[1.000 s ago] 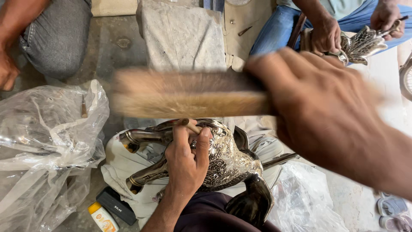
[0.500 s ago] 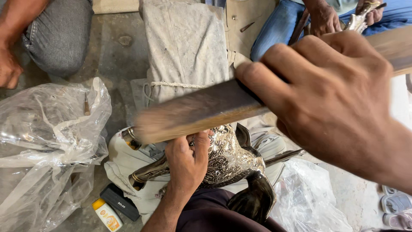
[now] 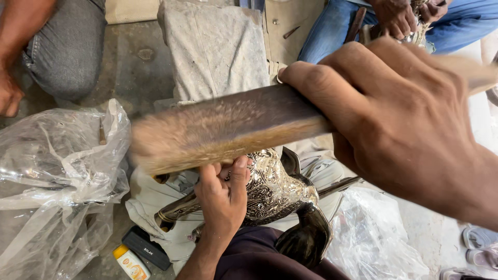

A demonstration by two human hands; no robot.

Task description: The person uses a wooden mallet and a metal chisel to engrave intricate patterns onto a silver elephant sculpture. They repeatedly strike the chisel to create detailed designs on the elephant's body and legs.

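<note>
Right hand: the right hand [image 3: 410, 124] is raised close to the camera, its fingers curled tight around one end of a long flat wooden brush with tan bristles [image 3: 223, 129].
Brush: blurred, it reaches out to the left from that fist, tilted a little down at its far end, bristle side facing down, above the left hand.
Left hand: the left hand [image 3: 224, 199] lies palm-down on an ornate silver metal vessel with engraved patterns [image 3: 272, 189]; its fingers are pressed together and bent over the vessel's upper left side, gripping it.
Vessel: it lies on its side on the person's lap, under the left hand and below the brush; a brass-edged spout or neck [image 3: 176, 211] sticks out to the left of the left hand, and a dark glossy curved part [image 3: 306, 238] sits to the hand's right, low down.
Cloth: a pale cloth [image 3: 150, 199] lies beneath the vessel.
Left of the left hand: a crumpled clear plastic bag [image 3: 57, 176] on the floor.
Below the left hand: a small black block [image 3: 146, 250] and a white and orange tube [image 3: 130, 263], side by side.
Beyond the brush: a grey folded cloth [image 3: 215, 46] on the ground.
Others: above the right hand, another person's hands [image 3: 397, 15] hold a similar silver piece; a further person in grey trousers [image 3: 67, 46] sits at far left.
</note>
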